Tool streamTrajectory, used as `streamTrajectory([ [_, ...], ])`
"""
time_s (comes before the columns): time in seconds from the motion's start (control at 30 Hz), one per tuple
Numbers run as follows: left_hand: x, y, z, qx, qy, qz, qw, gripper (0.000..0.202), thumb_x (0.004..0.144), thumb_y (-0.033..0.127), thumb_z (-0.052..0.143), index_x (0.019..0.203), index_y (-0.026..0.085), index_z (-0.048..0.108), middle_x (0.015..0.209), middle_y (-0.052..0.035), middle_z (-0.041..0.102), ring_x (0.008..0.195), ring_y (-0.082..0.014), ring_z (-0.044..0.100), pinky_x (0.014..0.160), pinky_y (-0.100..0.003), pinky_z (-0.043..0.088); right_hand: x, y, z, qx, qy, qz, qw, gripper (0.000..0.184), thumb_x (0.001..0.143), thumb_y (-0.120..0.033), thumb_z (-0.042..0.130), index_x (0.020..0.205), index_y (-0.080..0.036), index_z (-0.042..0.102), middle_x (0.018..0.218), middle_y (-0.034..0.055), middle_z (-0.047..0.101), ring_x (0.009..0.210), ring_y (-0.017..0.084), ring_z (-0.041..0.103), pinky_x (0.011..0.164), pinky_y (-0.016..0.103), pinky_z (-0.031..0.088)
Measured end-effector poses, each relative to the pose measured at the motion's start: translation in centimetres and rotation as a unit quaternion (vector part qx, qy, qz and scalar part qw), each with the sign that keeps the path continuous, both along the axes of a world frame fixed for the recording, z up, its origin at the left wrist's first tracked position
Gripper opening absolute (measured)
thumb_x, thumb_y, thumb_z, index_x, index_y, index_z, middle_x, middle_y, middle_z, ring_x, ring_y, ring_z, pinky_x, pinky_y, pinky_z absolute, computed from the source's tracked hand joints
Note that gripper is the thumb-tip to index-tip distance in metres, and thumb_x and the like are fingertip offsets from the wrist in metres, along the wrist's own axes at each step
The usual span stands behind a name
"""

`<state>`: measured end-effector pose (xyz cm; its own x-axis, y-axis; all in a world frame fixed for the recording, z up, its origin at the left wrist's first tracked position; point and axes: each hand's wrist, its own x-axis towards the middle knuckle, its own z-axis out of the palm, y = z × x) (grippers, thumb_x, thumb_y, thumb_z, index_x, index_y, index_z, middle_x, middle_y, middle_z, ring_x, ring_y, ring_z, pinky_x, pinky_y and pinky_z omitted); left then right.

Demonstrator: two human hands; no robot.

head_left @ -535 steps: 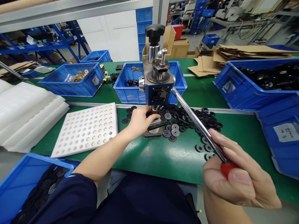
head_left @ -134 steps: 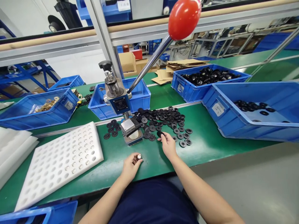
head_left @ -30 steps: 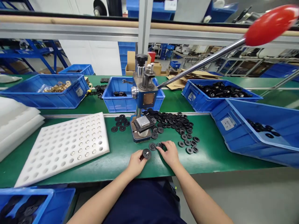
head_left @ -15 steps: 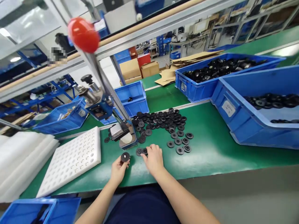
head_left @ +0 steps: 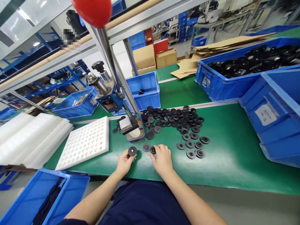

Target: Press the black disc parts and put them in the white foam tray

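Observation:
My left hand (head_left: 124,163) is closed on a black disc (head_left: 132,151), gripping it by the edge above the green bench. A small pale pin shows at the disc's centre. My right hand (head_left: 163,158) has thumb and fingers around a smaller black wheel (head_left: 152,150) close to the bench top; whether it is raised I cannot tell. Just left of that wheel a flat black disc with small holes (head_left: 146,147) lies on the bench. Behind my hands is a hand press (head_left: 136,132) with a red lever knob (head_left: 93,11). Many black discs (head_left: 173,117) are heaped beside its base.
To the left is a white foam tray (head_left: 86,140) with rows of holes, several holding small metal parts. Blue bins (head_left: 269,115) with black parts line the right side. Another blue bin (head_left: 77,187) sits low at front left. A blue bin (head_left: 147,101) stands behind the press.
The view has shifted, so the bench items sit differently in the picture. My right hand and its wheel are slightly farther from the flat disc. My left hand still holds its disc.

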<state>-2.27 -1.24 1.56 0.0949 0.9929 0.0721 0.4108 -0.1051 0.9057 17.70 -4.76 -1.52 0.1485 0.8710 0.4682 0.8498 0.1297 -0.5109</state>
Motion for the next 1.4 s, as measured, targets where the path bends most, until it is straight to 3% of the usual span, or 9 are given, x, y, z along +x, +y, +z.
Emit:
streamTrajectory([
  [0.13, 0.0, 1.1, 0.3, 0.013, 0.033, -0.122, 0.992, 0.025, 0.08, 0.038, 0.066, 0.076, 0.014, 0.069, 0.07, -0.0044, 0.067, 0.061, -0.0144, 0.057, 0.057, -0.024, 0.047, -0.1, 0.1, -0.9, 0.015, 0.01, -0.017, 1.0, 0.022, 0.087, -0.035, 0.065, 0.102, -0.019, 0.067, 0.091, 0.0101, 0.061, 0.084, 0.024, 0.053, 0.071, 0.038, 0.043],
  [0.27, 0.2, 3.2, 0.8, 0.075, 0.078, -0.284, 0.953, 0.018, 0.083, 0.03, 0.064, 0.074, 0.015, 0.068, 0.071, -0.0052, 0.067, 0.067, -0.0156, 0.058, 0.065, -0.025, 0.046, 0.0, 0.2, -1.3, 0.022, 0.08, -0.052, 0.995, 0.026, 0.087, -0.042, 0.062, 0.099, -0.019, 0.067, 0.095, 0.0098, 0.063, 0.087, 0.024, 0.056, 0.075, 0.039, 0.047],
  [0.33, 0.4, 3.9, 0.3, 0.099, 0.075, -0.312, 0.942, 0.018, 0.085, 0.028, 0.062, 0.073, 0.015, 0.067, 0.07, -0.0055, 0.066, 0.066, -0.0152, 0.057, 0.065, -0.025, 0.044, 0.2, 0.2, -0.9, 0.024, 0.132, -0.054, 0.989, 0.029, 0.087, -0.045, 0.063, 0.101, -0.019, 0.066, 0.095, 0.0088, 0.064, 0.086, 0.022, 0.058, 0.075, 0.038, 0.05],
  [0.5, 0.1, 4.0, -1.6, 0.113, 0.043, -0.286, 0.95, 0.016, 0.087, 0.026, 0.06, 0.078, 0.015, 0.067, 0.072, -0.0055, 0.065, 0.068, -0.0158, 0.058, 0.065, -0.026, 0.045, -0.6, -0.6, 1.8, 0.025, 0.196, -0.04, 0.98, 0.031, 0.086, -0.04, 0.066, 0.109, -0.02, 0.064, 0.102, 0.0081, 0.063, 0.083, 0.018, 0.06, 0.075, 0.034, 0.054],
  [0.7, 0.0, 3.8, -2.0, 0.118, -0.034, -0.313, 0.942, 0.014, 0.087, 0.021, 0.058, 0.089, 0.016, 0.071, 0.082, -0.0074, 0.071, 0.075, -0.0179, 0.065, 0.072, -0.029, 0.052, -3.9, -1.7, 4.2, 0.013, 0.15, 0.056, 0.987, 0.038, 0.087, -0.033, 0.068, 0.123, -0.022, 0.062, 0.108, 0.0101, 0.061, 0.099, 0.021, 0.062, 0.086, 0.038, 0.056],
  [1.03, -0.3, 4.0, -1.7, 0.095, -0.047, -0.334, 0.937, 0.02, 0.087, 0.02, 0.061, 0.103, 0.018, 0.073, 0.099, -0.0107, 0.075, 0.091, -0.0218, 0.071, 0.085, -0.035, 0.056, -4.9, -1.4, 4.8, 0.034, 0.063, 0.073, 0.995, 0.037, 0.089, -0.032, 0.066, 0.124, -0.023, 0.062, 0.102, 0.0094, 0.062, 0.095, 0.021, 0.06, 0.083, 0.039, 0.056],
  [1.4, -0.6, 4.2, -1.9, 0.105, -0.031, -0.349, 0.931, 0.021, 0.091, 0.02, 0.056, 0.104, 0.017, 0.072, 0.098, -0.0101, 0.075, 0.091, -0.021, 0.071, 0.084, -0.034, 0.057, -5.1, -1.1, 5.5, -0.028, 0.025, 0.086, 0.996, 0.026, 0.091, -0.033, 0.062, 0.113, -0.019, 0.064, 0.095, 0.008, 0.061, 0.09, 0.021, 0.056, 0.079, 0.038, 0.048],
])
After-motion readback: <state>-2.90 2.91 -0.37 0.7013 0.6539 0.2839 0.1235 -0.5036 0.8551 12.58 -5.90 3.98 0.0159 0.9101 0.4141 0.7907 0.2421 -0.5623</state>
